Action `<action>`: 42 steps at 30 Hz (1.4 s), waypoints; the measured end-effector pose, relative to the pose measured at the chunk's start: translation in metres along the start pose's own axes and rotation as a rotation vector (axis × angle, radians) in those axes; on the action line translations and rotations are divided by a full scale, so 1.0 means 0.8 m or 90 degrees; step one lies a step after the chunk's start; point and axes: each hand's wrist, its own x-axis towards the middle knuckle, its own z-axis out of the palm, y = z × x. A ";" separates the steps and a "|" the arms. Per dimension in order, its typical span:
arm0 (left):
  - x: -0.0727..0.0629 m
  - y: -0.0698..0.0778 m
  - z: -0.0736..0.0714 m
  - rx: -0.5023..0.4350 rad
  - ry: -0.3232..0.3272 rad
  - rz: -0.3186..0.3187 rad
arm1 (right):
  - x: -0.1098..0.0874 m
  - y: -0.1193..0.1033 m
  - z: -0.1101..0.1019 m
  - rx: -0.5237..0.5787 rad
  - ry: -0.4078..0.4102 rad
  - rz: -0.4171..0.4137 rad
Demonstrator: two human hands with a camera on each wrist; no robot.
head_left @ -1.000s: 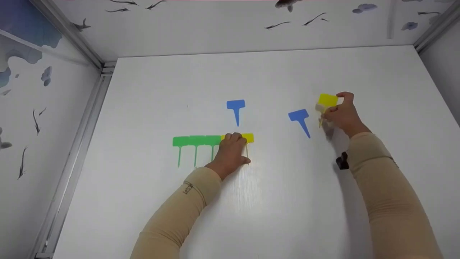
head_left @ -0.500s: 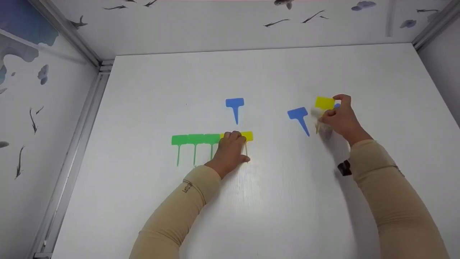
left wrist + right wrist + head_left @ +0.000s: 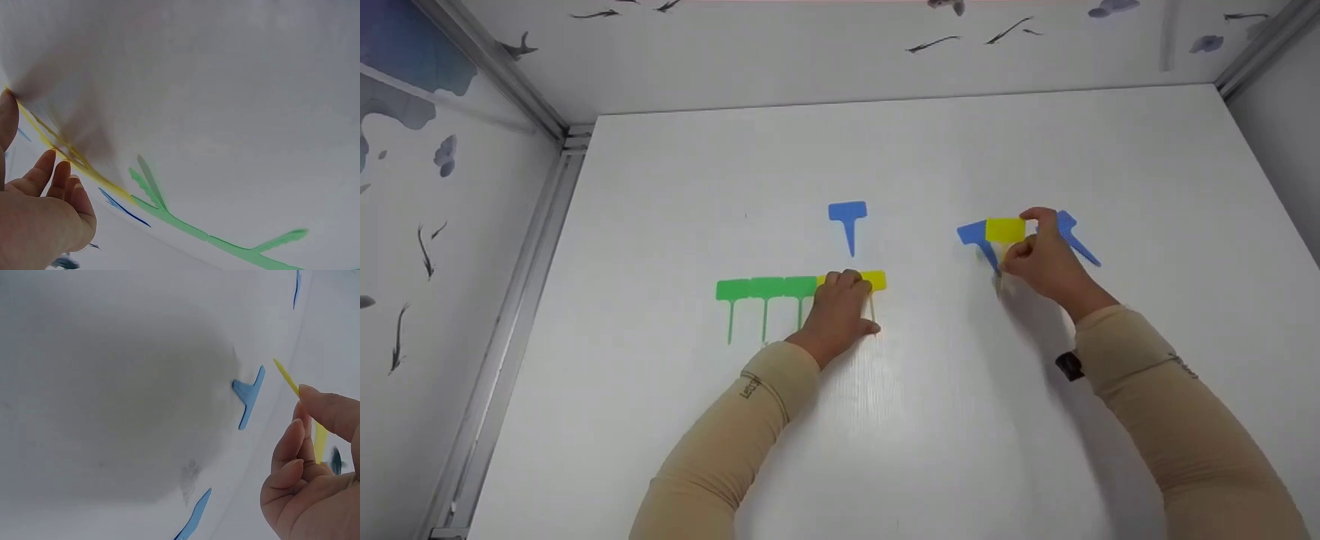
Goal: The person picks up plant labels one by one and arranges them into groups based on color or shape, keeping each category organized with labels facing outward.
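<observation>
In the head view, my right hand [image 3: 1050, 259] pinches a yellow T-shaped plant label [image 3: 1005, 229] by its stem and upper edge, above the table. Behind it lies a blue plant label [image 3: 971, 233], partly covered. My left hand [image 3: 838, 311] rests its fingertips on yellow plant labels [image 3: 876, 280], hiding part of them. These join the right end of a row of green plant labels [image 3: 767, 287], heads edge to edge and stems toward me. In the right wrist view, thumb and fingers hold the yellow label's stem [image 3: 287, 377] off the surface.
Beyond the row lies another blue label [image 3: 847, 211]. A third blue label [image 3: 1084, 244] lies just right of my right hand, tilted. The white table [image 3: 660, 180] is bounded by a back wall [image 3: 810, 60] and a metal frame rail [image 3: 521, 315] at left.
My right hand has moved left and slightly nearer with the yellow label, now in front of a blue one. The blue label to its right has come into view. The left hand stays put.
</observation>
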 end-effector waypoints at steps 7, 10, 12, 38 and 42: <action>0.000 0.001 0.000 -0.009 -0.006 -0.007 | -0.012 -0.007 0.024 -0.030 -0.010 -0.018; -0.001 0.001 -0.001 -0.008 -0.008 -0.006 | -0.016 -0.007 0.034 -0.029 -0.014 -0.025; -0.001 0.000 -0.001 -0.007 -0.008 -0.001 | -0.018 -0.007 0.039 -0.031 -0.017 -0.024; -0.001 0.003 0.001 0.031 0.005 0.004 | -0.018 -0.038 0.104 -0.034 -0.070 -0.003; -0.001 0.003 0.002 0.023 0.008 0.005 | -0.015 -0.046 0.115 -0.042 -0.075 0.009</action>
